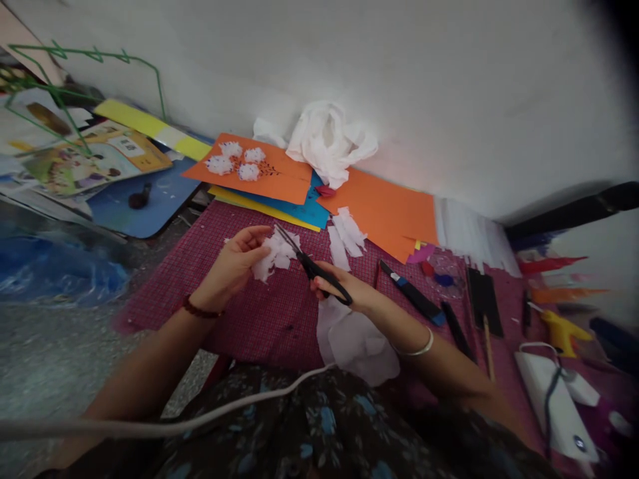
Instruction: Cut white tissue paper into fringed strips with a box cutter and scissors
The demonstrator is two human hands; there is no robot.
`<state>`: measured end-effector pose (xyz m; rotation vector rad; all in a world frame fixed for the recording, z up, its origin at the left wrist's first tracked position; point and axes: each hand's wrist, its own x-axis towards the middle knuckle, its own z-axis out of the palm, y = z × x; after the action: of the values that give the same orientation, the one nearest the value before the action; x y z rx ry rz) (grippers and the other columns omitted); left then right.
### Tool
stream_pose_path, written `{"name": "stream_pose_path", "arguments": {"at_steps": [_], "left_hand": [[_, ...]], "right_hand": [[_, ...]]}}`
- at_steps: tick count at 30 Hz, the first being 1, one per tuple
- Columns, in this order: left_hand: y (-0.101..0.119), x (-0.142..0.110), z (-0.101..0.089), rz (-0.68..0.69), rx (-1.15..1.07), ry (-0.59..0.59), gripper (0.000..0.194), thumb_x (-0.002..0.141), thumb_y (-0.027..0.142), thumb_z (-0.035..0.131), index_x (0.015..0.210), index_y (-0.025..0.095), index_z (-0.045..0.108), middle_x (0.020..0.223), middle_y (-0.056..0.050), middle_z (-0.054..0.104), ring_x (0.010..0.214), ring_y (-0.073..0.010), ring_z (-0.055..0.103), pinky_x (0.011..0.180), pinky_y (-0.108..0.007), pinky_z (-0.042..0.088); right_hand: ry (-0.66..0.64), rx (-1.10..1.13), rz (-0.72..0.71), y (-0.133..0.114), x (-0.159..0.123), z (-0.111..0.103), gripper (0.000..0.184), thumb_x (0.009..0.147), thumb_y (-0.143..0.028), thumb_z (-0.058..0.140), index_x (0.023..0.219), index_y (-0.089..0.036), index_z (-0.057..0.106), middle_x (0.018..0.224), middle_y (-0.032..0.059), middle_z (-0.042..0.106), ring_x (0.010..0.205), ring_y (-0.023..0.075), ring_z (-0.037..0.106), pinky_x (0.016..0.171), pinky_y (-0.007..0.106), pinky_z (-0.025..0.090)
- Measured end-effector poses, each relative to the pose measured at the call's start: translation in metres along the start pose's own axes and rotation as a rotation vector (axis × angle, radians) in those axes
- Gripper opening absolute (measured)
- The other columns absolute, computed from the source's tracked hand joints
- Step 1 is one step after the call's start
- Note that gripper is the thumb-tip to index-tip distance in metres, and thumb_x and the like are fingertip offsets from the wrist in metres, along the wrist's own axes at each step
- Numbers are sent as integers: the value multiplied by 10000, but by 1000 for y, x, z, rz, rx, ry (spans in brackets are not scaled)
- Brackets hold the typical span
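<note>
My right hand (333, 283) grips a pair of black-handled scissors (314, 267), with its blades pointing up and to the left. Beside the blade tips, my left hand (242, 258) is closed in a pinch at the edge of white paper scraps (279, 254); the exact hold is partly hidden by the fingers. Cut white paper strips (345, 234) lie just beyond the scissors. A larger white sheet (357, 339) rests under my right forearm at the table's near edge.
An orange sheet with fluffy white flowers (248, 171) lies behind my left hand, near crumpled white tissue (327, 140). A cutter knife (414, 293), a yellow glue gun (564, 331) and a white power strip (554, 402) are on the right. A white cable (239, 404) crosses in front.
</note>
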<state>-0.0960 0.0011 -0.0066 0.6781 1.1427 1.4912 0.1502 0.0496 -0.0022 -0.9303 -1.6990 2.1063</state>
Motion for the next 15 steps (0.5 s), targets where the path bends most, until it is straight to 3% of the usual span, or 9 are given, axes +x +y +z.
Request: {"name": "stream_pose_path", "arguments": {"at_steps": [4,7,11,15], "left_hand": [[-2,-14,4,94,62,-38,445,657,81,835,1063,178,681,944,-13,706,797,-106,664,666,-184,544],[0,-24,5,116,62,-57,464,661,71,831,1084,184,675,915,-3,707,774,-106,668,667,-191,549],[3,-35,2,15,-56,-10,453,647,87,849,1069,176,709,771,17,699,666,-103,656,607,-187,543],[2,-37,-3,-45,-180,125,355,632,54,828,955,176,742,757,18,713,628,-92,648,566,-170,532]], "right_hand": [[79,-22,-29,-2,-2,0,656,751,-681,794,1164,-204,613,846,-6,578,667,113,548,585,258,477],[114,-141,-80,0,-3,-4,606,758,-565,810,1210,-209,619,917,15,609,750,141,577,670,292,509],[130,-474,-182,2,-19,-15,527,797,-412,751,1268,-205,634,1114,75,705,979,229,664,880,391,532],[99,-937,-199,5,-43,-19,472,822,-215,629,1292,-179,655,1171,121,736,1055,273,691,925,416,528]]}}
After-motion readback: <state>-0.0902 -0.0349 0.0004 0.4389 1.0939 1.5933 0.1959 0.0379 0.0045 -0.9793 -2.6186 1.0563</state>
